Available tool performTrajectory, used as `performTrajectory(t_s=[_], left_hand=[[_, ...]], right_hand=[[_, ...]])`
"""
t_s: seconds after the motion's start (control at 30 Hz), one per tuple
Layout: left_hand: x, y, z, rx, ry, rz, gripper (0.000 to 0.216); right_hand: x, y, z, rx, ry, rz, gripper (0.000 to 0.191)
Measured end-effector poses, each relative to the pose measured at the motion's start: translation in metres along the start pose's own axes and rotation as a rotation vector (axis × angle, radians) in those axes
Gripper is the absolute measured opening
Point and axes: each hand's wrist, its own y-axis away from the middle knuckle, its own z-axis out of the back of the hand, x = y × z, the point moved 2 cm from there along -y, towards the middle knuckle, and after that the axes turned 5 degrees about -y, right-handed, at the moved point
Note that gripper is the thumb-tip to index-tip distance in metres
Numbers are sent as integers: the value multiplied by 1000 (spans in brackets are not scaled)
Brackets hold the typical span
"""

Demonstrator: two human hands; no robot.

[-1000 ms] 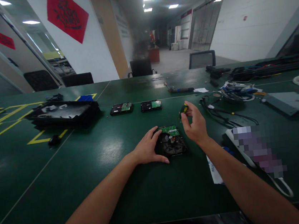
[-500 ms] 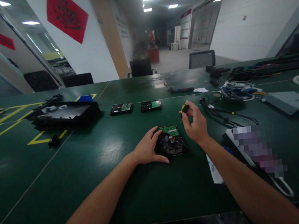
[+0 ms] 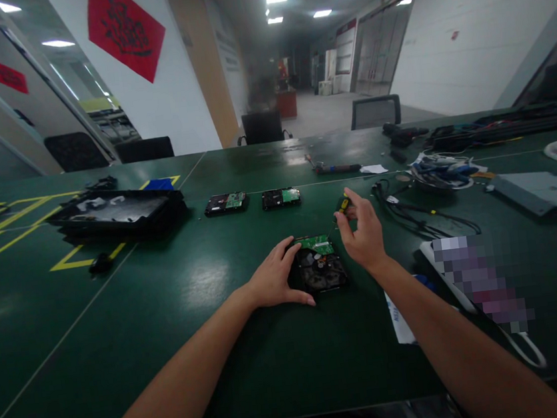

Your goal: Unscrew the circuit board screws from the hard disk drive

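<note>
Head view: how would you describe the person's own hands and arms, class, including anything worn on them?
The left grip and right grip are bare, five-fingered human hands; no glove, ring or watch shows. The left forearm and right forearm show no sleeve, cable or marking.

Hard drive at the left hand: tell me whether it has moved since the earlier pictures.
No. Judged against the black tray, the hard drive shows no visible shift either way; the left hand still spans its left side.
</note>
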Motion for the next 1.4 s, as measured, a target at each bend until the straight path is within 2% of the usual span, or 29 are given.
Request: performTrajectory(t_s=[0.53, 0.7, 0.87, 1.4], left_hand=[[-1, 0, 0, -9, 4, 3, 135], [-1, 0, 1, -1, -15, 8, 136], [-1, 0, 1, 8, -24, 8, 136], [-2, 0, 1, -13, -15, -8, 136]], right_hand=[[-1, 0, 0, -28, 41, -24, 55], [-1, 0, -1, -11, -13, -36, 56], [0, -1, 2, -47, 49, -7, 54], [6, 0, 1, -2, 19, 22, 53]])
